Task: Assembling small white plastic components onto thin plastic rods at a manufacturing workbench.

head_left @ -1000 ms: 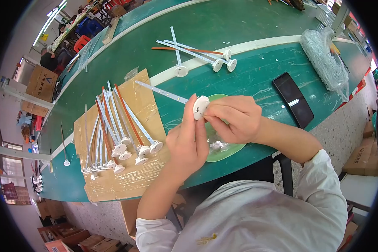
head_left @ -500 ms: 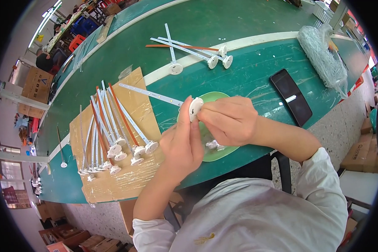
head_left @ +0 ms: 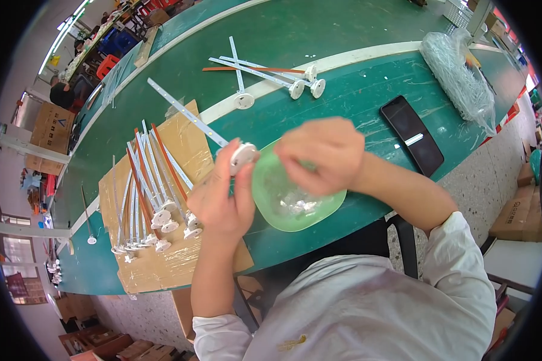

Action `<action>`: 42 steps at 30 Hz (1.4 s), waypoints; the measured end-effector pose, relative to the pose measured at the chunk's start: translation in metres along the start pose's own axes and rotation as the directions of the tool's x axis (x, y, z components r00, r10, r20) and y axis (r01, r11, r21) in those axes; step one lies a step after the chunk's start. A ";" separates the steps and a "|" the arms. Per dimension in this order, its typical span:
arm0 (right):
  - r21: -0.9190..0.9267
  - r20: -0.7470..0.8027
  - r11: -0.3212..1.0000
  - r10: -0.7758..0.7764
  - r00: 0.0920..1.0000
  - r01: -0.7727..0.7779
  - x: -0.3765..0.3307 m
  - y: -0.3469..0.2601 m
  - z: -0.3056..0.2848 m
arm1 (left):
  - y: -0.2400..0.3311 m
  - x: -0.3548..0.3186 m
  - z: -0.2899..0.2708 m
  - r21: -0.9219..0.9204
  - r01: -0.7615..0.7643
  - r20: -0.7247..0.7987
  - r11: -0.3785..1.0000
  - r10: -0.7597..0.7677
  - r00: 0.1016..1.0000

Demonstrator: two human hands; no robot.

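My left hand (head_left: 221, 195) pinches the round white base of an LED light strip (head_left: 186, 112) between thumb and fingers. Its narrow strip, dotted with small LEDs, slants up and to the left. Over the green bowl (head_left: 271, 210) is my right hand (head_left: 326, 155), a little apart from the base, slightly blurred, with its fingers curled together. Whatever may be between those fingertips is hidden. Small shiny bits (head_left: 304, 206) lie in the bowl, hard to make out. Several finished-looking strips with white bases (head_left: 161, 218) rest on a cardboard sheet (head_left: 214, 268) at the left.
More light strips (head_left: 265, 75) lie crossed farther back on the green table. A black phone (head_left: 412, 135) sits right of the bowl, with a clear plastic bag of thin pale pieces (head_left: 457, 78) beyond it. A black chair (head_left: 406, 246) stands at the table's near edge.
My left hand has carried the light strip left, away from the right hand. My right hand has come off the white base and hovers over the bowl, uncovering more of it.
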State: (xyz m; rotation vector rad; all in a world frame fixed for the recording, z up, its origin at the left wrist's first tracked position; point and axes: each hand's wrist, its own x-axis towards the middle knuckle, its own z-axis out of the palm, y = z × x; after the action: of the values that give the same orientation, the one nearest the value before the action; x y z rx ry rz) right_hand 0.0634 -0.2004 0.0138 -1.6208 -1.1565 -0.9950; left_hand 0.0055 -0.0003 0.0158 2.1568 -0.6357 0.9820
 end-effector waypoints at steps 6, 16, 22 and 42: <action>-0.136 -0.104 0.955 0.251 0.962 -0.264 0.000 0.042 -0.011 | -0.018 0.004 -0.005 -0.110 0.131 -0.083 0.985 -0.140 0.987; -0.384 -0.005 0.847 0.397 0.918 -0.368 -0.016 0.065 -0.013 | -0.022 0.014 -0.013 0.371 0.245 0.348 0.895 -0.379 0.857; -0.389 0.004 0.819 0.459 0.889 -0.421 -0.019 0.067 -0.009 | -0.031 0.008 -0.013 0.435 0.035 0.355 0.900 -0.207 0.912; -0.216 0.064 0.891 0.420 0.905 -0.398 -0.014 0.055 -0.006 | -0.011 0.009 -0.010 0.601 0.097 0.259 0.794 -0.308 0.915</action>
State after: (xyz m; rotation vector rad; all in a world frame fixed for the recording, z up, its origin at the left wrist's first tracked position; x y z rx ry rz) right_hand 0.1123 -0.2197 -0.0088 -1.9976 -0.7486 -0.7680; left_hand 0.0135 0.0126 0.0240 2.9159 -0.2475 0.7348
